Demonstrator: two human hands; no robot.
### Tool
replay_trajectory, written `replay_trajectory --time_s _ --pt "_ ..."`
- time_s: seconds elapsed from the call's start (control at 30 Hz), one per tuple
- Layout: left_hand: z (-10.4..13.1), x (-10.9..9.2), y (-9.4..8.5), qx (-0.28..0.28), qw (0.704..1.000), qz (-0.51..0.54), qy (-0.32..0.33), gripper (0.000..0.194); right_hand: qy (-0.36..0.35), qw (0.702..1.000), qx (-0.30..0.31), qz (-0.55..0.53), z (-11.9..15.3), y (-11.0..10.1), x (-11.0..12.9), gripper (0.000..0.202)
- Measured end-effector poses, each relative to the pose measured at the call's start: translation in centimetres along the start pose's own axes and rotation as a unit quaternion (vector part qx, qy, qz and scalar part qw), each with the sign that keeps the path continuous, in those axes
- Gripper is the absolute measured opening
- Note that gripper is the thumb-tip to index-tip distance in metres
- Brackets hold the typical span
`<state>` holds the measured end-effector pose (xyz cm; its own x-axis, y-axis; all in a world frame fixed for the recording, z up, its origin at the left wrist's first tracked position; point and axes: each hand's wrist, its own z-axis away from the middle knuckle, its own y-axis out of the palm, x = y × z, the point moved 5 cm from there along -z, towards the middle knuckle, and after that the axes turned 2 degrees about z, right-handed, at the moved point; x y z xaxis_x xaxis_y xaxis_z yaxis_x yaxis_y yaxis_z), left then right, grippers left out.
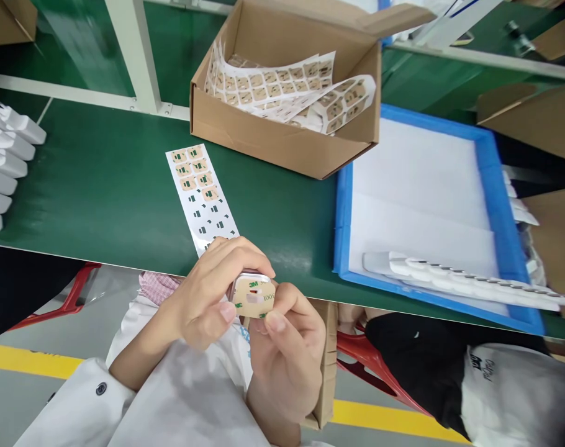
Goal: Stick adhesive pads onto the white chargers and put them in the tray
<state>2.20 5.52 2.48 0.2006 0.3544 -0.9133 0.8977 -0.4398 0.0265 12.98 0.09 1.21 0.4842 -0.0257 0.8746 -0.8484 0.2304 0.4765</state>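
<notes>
My left hand (208, 292) is closed around a small white plastic part (251, 273), of which only the rim shows. A tan adhesive sticker (253, 299) with green 3M print lies over the part's face. With thumb and forefinger my right hand (287, 335) pinches the sticker's lower right corner. Beyond the left hand, a white sticker sheet (205, 208) lies on the green table, its near end hidden by the fingers. Several tan stickers remain on its far half; the nearer half shows bare backing with small dark cut-outs.
A cardboard box (282, 146) at the back holds curled sticker sheets (282, 84). To the right stands a blue tray (343, 230) with a row of white parts (450, 276) along its near side. More white parts (7, 155) are stacked at left. A person in black sleeves (413, 347) sits at right.
</notes>
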Motion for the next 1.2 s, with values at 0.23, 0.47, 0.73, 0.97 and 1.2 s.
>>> replay_trajectory --time_s 0.23,0.47,0.73,0.97,1.2 --pt "0.01 -0.03 -0.08 0.0 1.0 0.001 0.004 0.045 -0.007 1.0 0.002 0.01 -0.1 0.2 0.13 0.035" --pt "-0.01 -0.13 0.02 0.002 1.0 -0.002 0.007 0.043 -0.007 1.0 0.01 -0.002 0.01 0.26 0.14 0.033" --pt "0.17 -0.6 0.06 -0.006 1.0 -0.006 -0.008 0.043 0.009 1.0 0.007 -0.011 0.35 0.14 -0.08 0.031" --pt "0.14 -0.77 0.03 -0.002 1.0 0.0 -0.012 0.039 0.022 1.0 0.001 -0.007 0.39 0.04 -0.26 0.035" --pt "0.2 -0.67 0.25 -0.013 1.0 -0.007 -0.024 0.042 0.019 1.0 -0.003 -0.006 0.23 0.29 0.03 0.036"
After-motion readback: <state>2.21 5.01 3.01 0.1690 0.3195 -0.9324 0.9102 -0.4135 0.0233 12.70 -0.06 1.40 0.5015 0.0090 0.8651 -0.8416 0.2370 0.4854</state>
